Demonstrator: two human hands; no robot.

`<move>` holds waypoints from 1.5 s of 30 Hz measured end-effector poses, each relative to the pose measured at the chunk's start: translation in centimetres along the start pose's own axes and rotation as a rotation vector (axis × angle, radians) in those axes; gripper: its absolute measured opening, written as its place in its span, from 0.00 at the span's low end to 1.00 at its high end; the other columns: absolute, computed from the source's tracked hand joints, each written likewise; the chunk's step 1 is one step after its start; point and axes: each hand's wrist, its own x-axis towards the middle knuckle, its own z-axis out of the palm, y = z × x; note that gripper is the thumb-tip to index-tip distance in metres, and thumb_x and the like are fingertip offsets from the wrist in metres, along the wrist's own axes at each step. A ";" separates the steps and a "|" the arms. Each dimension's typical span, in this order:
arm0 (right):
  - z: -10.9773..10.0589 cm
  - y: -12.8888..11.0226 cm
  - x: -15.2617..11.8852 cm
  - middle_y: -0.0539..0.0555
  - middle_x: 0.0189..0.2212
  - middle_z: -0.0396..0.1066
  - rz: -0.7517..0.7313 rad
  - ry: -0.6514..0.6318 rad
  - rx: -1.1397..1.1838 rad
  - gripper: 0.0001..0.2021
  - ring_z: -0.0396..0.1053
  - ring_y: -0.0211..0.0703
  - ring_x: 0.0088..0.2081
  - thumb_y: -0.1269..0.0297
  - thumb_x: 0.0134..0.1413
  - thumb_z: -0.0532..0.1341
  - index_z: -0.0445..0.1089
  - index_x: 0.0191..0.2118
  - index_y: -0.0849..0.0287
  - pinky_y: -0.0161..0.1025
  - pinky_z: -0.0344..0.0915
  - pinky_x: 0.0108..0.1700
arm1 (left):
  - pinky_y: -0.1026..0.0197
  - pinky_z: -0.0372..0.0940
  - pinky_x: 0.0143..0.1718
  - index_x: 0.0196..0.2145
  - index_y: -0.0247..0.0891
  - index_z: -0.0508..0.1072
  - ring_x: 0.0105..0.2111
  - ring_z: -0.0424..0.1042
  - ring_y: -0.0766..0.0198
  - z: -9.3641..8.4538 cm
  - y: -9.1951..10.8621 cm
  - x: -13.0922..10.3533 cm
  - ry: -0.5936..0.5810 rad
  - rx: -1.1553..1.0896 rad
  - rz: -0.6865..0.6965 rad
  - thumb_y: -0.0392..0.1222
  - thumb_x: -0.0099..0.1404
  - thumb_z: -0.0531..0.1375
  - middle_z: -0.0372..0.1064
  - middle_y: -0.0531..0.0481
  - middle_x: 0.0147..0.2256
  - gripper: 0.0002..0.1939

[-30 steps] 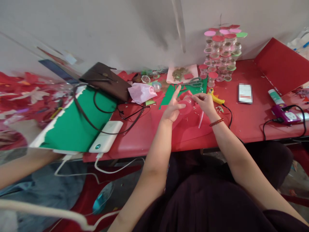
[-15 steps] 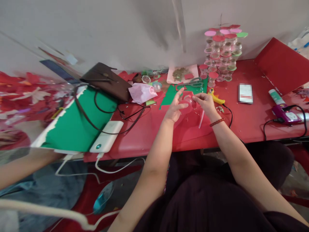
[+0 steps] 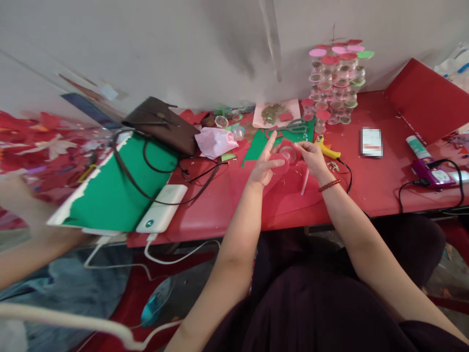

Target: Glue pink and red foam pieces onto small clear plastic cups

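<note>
A small clear plastic cup (image 3: 288, 155) with red paper discs at its edges is between my two hands, above a red sheet. My left hand (image 3: 263, 168) is at its left side, thumb against a red disc (image 3: 279, 160) and index finger stretched upward; its other fingers are partly hidden. With bent fingertips, my right hand (image 3: 311, 155) pinches a piece of red paper (image 3: 296, 146) at the cup's right edge. A red beaded bracelet (image 3: 329, 186) circles the right wrist. Just below that hand is a pale thin stick (image 3: 305, 182).
Green-handled scissors (image 3: 293, 128) lie on green paper (image 3: 256, 146) beyond my hands. A yellow glue gun (image 3: 328, 148) with a black cord lies to the right, before a tower of plastic cups (image 3: 333, 88). A white power bank (image 3: 161, 208) and brown bag (image 3: 161, 124) are left. Another person's arm (image 3: 40, 244) reaches in.
My right hand has shifted slightly right, and more of the cup shows between my hands. My left hand has barely moved. At the far left, the other person's blurred hand has come up into view.
</note>
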 end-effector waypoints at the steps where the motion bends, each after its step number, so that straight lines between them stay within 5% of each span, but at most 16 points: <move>1: 0.0 0.1 0.0 0.47 0.23 0.69 0.001 -0.019 -0.013 0.25 0.61 0.35 0.26 0.36 0.44 0.74 0.74 0.28 0.55 0.36 0.61 0.29 | 0.51 0.71 0.57 0.75 0.57 0.55 0.59 0.74 0.48 0.0 0.1 0.0 -0.021 0.011 0.003 0.43 0.52 0.73 0.71 0.45 0.63 0.57; 4: -0.1 0.3 0.3 0.48 0.24 0.72 -0.012 -0.028 -0.098 0.21 0.63 0.35 0.27 0.43 0.45 0.75 0.76 0.29 0.56 0.37 0.63 0.31 | 0.47 0.68 0.63 0.76 0.56 0.52 0.65 0.69 0.46 0.1 0.1 0.0 -0.039 0.059 0.006 0.43 0.52 0.74 0.68 0.44 0.66 0.59; 8: -0.2 0.6 0.5 0.48 0.25 0.71 -0.096 0.102 -0.151 0.15 0.64 0.36 0.29 0.50 0.53 0.73 0.75 0.30 0.56 0.38 0.65 0.35 | 0.45 0.67 0.64 0.74 0.58 0.57 0.63 0.71 0.48 0.4 -0.3 0.1 0.081 0.060 -0.040 0.49 0.54 0.75 0.67 0.46 0.66 0.55; 14: -0.3 0.5 0.2 0.47 0.25 0.66 -0.098 0.119 -0.088 0.22 0.62 0.37 0.28 0.39 0.60 0.66 0.70 0.29 0.54 0.37 0.62 0.32 | 0.50 0.68 0.62 0.69 0.54 0.66 0.55 0.75 0.54 0.1 -0.7 0.3 0.079 0.059 -0.028 0.47 0.51 0.77 0.73 0.48 0.57 0.50; 24: 0.2 -0.3 -0.2 0.46 0.22 0.65 -0.088 0.124 -0.156 0.18 0.60 0.37 0.28 0.49 0.58 0.68 0.70 0.25 0.55 0.37 0.60 0.33 | 0.57 0.70 0.52 0.72 0.52 0.64 0.47 0.77 0.58 0.2 -0.4 0.2 0.050 0.100 -0.026 0.43 0.48 0.76 0.76 0.48 0.51 0.55; 32: 0.4 -0.4 -0.2 0.47 0.24 0.68 -0.073 0.070 -0.170 0.14 0.62 0.37 0.30 0.52 0.56 0.68 0.73 0.27 0.55 0.37 0.61 0.35 | 0.53 0.67 0.60 0.72 0.53 0.63 0.52 0.77 0.54 0.7 0.2 -0.1 0.070 0.088 -0.016 0.48 0.52 0.74 0.75 0.47 0.58 0.51; 40: 0.4 -0.9 -0.4 0.46 0.24 0.68 -0.017 0.036 0.009 0.12 0.61 0.34 0.27 0.52 0.49 0.69 0.74 0.29 0.55 0.35 0.62 0.33 | 0.59 0.70 0.49 0.71 0.46 0.63 0.37 0.77 0.62 1.2 1.1 -0.4 0.099 -0.153 -0.046 0.49 0.51 0.75 0.74 0.58 0.30 0.52; 45: 0.7 -1.5 -0.7 0.46 0.24 0.68 0.026 0.035 0.004 0.13 0.62 0.34 0.27 0.51 0.48 0.69 0.73 0.28 0.54 0.35 0.65 0.32 | 0.58 0.71 0.48 0.70 0.48 0.65 0.39 0.78 0.61 1.1 1.0 -0.3 0.117 -0.199 -0.028 0.54 0.52 0.74 0.73 0.58 0.29 0.50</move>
